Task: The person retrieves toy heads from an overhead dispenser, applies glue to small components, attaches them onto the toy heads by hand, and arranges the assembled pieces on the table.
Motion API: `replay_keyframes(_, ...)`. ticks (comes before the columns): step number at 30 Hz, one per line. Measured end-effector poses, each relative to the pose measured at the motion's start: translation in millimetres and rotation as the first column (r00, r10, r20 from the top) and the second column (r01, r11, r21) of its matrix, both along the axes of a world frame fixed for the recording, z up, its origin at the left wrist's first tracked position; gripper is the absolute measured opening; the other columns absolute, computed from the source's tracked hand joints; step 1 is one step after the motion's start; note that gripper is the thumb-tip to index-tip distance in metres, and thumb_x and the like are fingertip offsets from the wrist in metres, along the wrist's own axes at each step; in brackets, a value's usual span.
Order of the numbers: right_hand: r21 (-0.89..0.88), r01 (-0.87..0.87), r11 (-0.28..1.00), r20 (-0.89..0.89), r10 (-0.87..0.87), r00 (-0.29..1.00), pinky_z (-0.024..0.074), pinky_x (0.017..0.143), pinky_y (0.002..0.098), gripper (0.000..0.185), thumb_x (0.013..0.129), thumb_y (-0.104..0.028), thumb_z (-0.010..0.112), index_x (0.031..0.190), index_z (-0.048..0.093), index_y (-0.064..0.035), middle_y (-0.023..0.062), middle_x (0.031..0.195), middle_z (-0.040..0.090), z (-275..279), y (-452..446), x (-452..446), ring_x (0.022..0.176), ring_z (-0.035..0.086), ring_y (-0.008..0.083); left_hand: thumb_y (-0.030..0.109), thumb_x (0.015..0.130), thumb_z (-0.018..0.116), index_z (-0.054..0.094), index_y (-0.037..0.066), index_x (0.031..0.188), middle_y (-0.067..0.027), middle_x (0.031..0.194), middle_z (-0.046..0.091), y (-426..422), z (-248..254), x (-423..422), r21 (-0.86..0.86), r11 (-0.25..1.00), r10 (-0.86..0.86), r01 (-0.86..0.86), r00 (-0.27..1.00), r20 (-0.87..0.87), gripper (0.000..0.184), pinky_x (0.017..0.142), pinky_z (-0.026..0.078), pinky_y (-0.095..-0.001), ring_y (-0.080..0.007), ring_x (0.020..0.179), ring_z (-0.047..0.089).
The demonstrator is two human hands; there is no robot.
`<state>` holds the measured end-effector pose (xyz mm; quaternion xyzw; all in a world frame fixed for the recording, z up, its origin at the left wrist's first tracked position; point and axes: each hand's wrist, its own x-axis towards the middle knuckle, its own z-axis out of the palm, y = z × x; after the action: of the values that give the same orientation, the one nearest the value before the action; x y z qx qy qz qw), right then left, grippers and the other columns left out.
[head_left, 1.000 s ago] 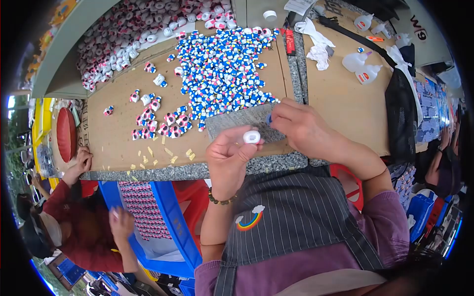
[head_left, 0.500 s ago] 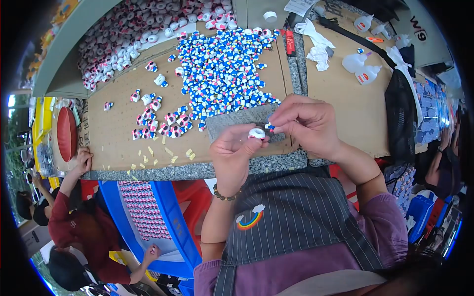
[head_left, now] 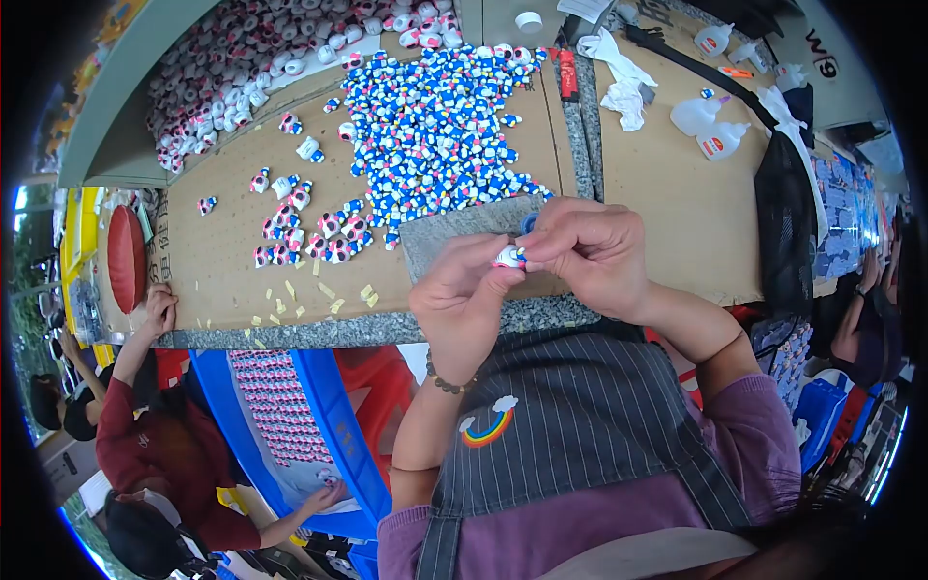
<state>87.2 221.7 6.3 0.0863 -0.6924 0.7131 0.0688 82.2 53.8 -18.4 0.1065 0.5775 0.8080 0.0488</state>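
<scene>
My left hand [head_left: 462, 300] pinches a small white and pink figure head [head_left: 507, 257] between thumb and fingers, over the table's front part. From the right, my right hand [head_left: 594, 253] is closed on a small blue piece [head_left: 522, 253] that touches the head; the fingers partly hide it. A round blue thing [head_left: 528, 223] shows beside my right fingertips. Behind my hands lies a grey stone slab [head_left: 440, 237]. A large pile of small blue and white pieces [head_left: 425, 135] spreads over the cardboard beyond it.
Pink and white heads [head_left: 213, 97] fill a bin at the back left. Joined figures [head_left: 333, 237] and yellow scraps lie left. White bottles [head_left: 720, 140] and a cloth [head_left: 623, 92] are at right. Below left, a co-worker's hand [head_left: 324, 498] is at a blue crate [head_left: 343, 435].
The head in my left hand has turned, and my right hand has brought the blue piece against it. The co-worker's hand has moved from beside the blue crate into it.
</scene>
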Motion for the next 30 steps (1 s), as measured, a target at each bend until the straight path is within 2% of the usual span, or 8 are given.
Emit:
replay_keyframes(7, -0.034, 0.028, 0.999, 0.029, -0.027, 0.999, 0.0461, 0.061, 0.0232, 0.007, 0.077, 0.007, 0.069, 0.077, 0.070, -0.0001, 0.0065, 0.073, 0.065, -5, -1, 7, 0.068, 0.060, 0.0098, -0.007, 0.080, 0.068, 0.068, -0.003, 0.100, -0.0149, 0.100, 0.065, -6, 11, -5, -0.271, 0.962, -0.029, -0.031, 0.977, -0.213, 0.020, 0.067, 0.053, -0.0259, -0.0160, 0.081, 0.064)
replay_keyframes(10, 0.041, 0.017, 0.999, 0.001, -0.017, 1.000, 0.0464, 0.062, 0.0229, 0.007, 0.078, 0.007, 0.069, 0.077, 0.069, 0.0007, 0.0066, 0.073, 0.065, -11, 0, 12, 0.067, 0.060, 0.0099, -0.006, 0.080, 0.068, 0.068, -0.003, 0.098, -0.0144, 0.100, 0.065, -10, 12, -4, -0.414, 0.910, -0.118, -0.004, 0.956, -0.269, 0.019, 0.066, 0.053, -0.0278, -0.0174, 0.081, 0.064)
replay_keyframes(13, 0.078, 0.030, 0.996, -0.044, -0.026, 0.999, 0.0462, 0.061, 0.0232, 0.006, 0.079, 0.006, 0.069, 0.081, 0.070, 0.0005, 0.0061, 0.072, 0.064, -12, -2, 13, 0.067, 0.060, 0.0107, -0.008, 0.080, 0.069, 0.067, -0.007, 0.097, -0.0129, 0.100, 0.064, -9, 9, -6, -0.402, 0.915, -0.125, -0.014, 0.940, -0.316, 0.018, 0.067, 0.052, -0.0225, -0.0123, 0.082, 0.062)
replay_keyframes(16, 0.165, 0.058, 0.985, 0.000, -0.058, 0.998, 0.0466, 0.060, 0.0246, 0.007, 0.080, 0.003, 0.068, 0.086, 0.070, -0.0001, 0.0062, 0.072, 0.064, 4, -4, 10, 0.066, 0.059, 0.0115, -0.010, 0.079, 0.069, 0.066, -0.007, 0.099, -0.0135, 0.102, 0.063, -8, 0, -1, -0.188, 0.981, -0.068, 0.038, 0.986, -0.153, 0.020, 0.069, 0.052, -0.0236, -0.0128, 0.084, 0.062)
replay_keyframes(19, 0.326, 0.025, 0.945, -0.179, 0.036, 0.983, 0.0474, 0.058, 0.0259, 0.009, 0.083, -0.001, 0.067, 0.092, 0.070, -0.0007, 0.0065, 0.073, 0.065, 4, 3, 2, 0.066, 0.061, 0.0110, -0.010, 0.079, 0.068, 0.064, -0.008, 0.099, -0.0141, 0.104, 0.062, -11, -3, 1, -0.153, 0.988, -0.041, 0.015, 0.985, -0.168, 0.021, 0.071, 0.052, -0.0244, -0.0130, 0.085, 0.061)
replay_keyframes(22, 0.196, -0.040, 0.980, -0.062, 0.053, 0.997, 0.0481, 0.057, 0.0268, 0.007, 0.085, -0.002, 0.065, 0.090, 0.069, 0.0003, 0.0076, 0.073, 0.066, 0, -5, 10, 0.065, 0.063, 0.0123, -0.006, 0.078, 0.071, 0.066, -0.004, 0.099, -0.0137, 0.097, 0.065, -13, 2, 3, -0.258, 0.966, -0.022, -0.029, 0.981, -0.192, 0.022, 0.075, 0.051, -0.0270, -0.0174, 0.089, 0.062)
replay_keyframes(25, 0.078, 0.002, 0.997, 0.068, -0.007, 0.998, 0.0482, 0.056, 0.0266, 0.006, 0.086, -0.003, 0.064, 0.087, 0.068, 0.0005, 0.0077, 0.073, 0.067, -5, -13, 19, 0.064, 0.064, 0.0126, -0.006, 0.078, 0.071, 0.066, -0.005, 0.098, -0.0137, 0.097, 0.065, -5, 2, 11, -0.173, 0.983, 0.041, -0.063, 0.990, -0.133, 0.021, 0.075, 0.050, -0.0267, -0.0169, 0.088, 0.062)
replay_keyframes(30, 0.165, -0.063, 0.984, 0.015, 0.062, 0.998, 0.0489, 0.057, 0.0263, 0.006, 0.087, -0.003, 0.063, 0.088, 0.068, 0.0004, 0.0078, 0.073, 0.067, 2, -9, 12, 0.064, 0.064, 0.0112, -0.006, 0.078, 0.070, 0.066, -0.004, 0.097, -0.0134, 0.096, 0.065, -2, 7, 9, -0.129, 0.987, 0.073, -0.095, 0.984, -0.164, 0.020, 0.073, 0.050, -0.0266, -0.0169, 0.086, 0.062)
